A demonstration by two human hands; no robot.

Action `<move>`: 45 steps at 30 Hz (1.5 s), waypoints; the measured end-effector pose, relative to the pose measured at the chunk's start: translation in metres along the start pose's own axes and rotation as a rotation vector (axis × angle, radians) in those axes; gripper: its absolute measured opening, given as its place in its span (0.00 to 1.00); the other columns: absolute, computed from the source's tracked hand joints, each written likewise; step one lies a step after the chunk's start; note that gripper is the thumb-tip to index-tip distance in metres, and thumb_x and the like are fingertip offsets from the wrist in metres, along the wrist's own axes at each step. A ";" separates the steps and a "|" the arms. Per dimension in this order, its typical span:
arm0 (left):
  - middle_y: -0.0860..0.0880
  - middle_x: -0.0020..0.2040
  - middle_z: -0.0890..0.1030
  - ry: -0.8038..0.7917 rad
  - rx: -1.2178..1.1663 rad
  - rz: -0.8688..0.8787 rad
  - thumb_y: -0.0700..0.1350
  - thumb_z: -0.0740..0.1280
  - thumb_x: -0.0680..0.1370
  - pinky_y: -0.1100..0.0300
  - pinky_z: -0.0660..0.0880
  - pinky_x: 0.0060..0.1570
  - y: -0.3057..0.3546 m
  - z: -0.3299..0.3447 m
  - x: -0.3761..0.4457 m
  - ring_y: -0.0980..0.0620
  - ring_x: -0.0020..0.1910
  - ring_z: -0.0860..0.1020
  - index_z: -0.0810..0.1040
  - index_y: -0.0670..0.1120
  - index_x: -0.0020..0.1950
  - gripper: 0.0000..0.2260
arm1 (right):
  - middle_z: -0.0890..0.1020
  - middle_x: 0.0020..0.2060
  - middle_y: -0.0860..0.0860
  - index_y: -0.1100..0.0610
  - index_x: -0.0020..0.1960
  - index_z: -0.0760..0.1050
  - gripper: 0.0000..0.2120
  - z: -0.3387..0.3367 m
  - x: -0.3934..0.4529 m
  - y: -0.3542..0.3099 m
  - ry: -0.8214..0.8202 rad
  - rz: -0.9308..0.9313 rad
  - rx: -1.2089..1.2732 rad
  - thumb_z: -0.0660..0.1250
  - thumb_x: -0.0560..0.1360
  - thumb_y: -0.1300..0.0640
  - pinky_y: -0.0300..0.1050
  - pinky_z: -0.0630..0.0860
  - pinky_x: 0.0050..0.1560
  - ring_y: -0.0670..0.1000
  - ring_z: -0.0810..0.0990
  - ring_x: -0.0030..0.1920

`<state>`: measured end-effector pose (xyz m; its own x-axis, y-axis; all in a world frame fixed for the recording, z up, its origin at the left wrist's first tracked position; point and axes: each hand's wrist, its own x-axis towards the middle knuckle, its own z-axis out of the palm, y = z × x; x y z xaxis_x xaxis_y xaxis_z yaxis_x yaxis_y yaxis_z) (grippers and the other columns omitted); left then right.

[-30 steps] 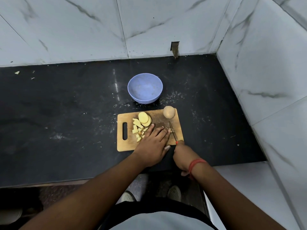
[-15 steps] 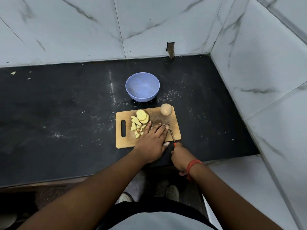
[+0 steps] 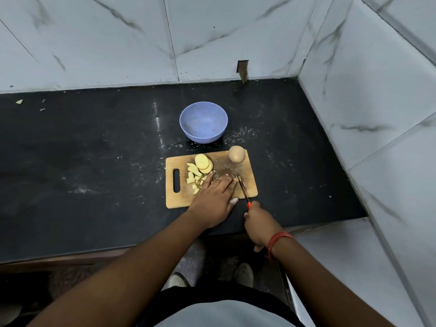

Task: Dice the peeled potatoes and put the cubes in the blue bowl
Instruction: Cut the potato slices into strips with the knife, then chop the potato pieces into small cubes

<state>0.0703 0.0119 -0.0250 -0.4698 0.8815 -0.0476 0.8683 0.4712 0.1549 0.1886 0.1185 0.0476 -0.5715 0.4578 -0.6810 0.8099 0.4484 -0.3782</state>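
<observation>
A wooden cutting board (image 3: pixel 181 199) lies on the black counter. On it sit round potato slices (image 3: pixel 203 163), a heap of cut potato pieces (image 3: pixel 194 178) and a whole potato (image 3: pixel 236 154) at the far right corner. My left hand (image 3: pixel 215 195) lies flat on the board with straight fingers, covering whatever is under it. My right hand (image 3: pixel 258 223) grips a red-handled knife (image 3: pixel 243 188), blade down on the board just right of the left fingertips. The blue bowl (image 3: pixel 203 122) stands behind the board and looks empty.
White marble-tiled walls close the counter (image 3: pixel 94 161) at the back and right. The counter's front edge runs just under my hands. White specks and crumbs are scattered over the black surface. My shoes show on the floor below.
Both hands stay at the same spot on the board, with the knife beside the left fingertips. The view has shifted slightly. The potato pile looks the same.
</observation>
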 end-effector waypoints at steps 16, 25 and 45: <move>0.46 0.77 0.67 0.016 0.028 0.022 0.58 0.43 0.83 0.44 0.49 0.79 -0.002 0.002 0.002 0.48 0.77 0.62 0.62 0.43 0.79 0.30 | 0.76 0.61 0.61 0.63 0.70 0.65 0.19 0.005 0.028 -0.009 0.014 -0.067 -0.221 0.57 0.79 0.61 0.49 0.74 0.55 0.61 0.77 0.60; 0.43 0.75 0.68 0.085 -0.025 -0.008 0.57 0.48 0.83 0.48 0.49 0.80 0.004 0.000 0.000 0.46 0.75 0.65 0.65 0.41 0.78 0.29 | 0.77 0.40 0.56 0.58 0.52 0.65 0.07 0.003 -0.005 0.034 -0.153 -0.079 0.249 0.55 0.82 0.54 0.48 0.75 0.31 0.52 0.76 0.32; 0.43 0.75 0.70 0.192 0.167 0.100 0.56 0.56 0.84 0.43 0.53 0.78 -0.026 -0.017 -0.010 0.43 0.77 0.64 0.76 0.44 0.71 0.23 | 0.64 0.25 0.52 0.56 0.45 0.64 0.08 -0.039 0.001 0.047 -0.243 -0.111 1.001 0.56 0.83 0.57 0.36 0.59 0.20 0.48 0.59 0.19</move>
<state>0.0495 -0.0102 -0.0119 -0.3885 0.9092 0.1500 0.9185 0.3951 -0.0161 0.2210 0.1701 0.0533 -0.6978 0.2362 -0.6762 0.5565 -0.4156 -0.7195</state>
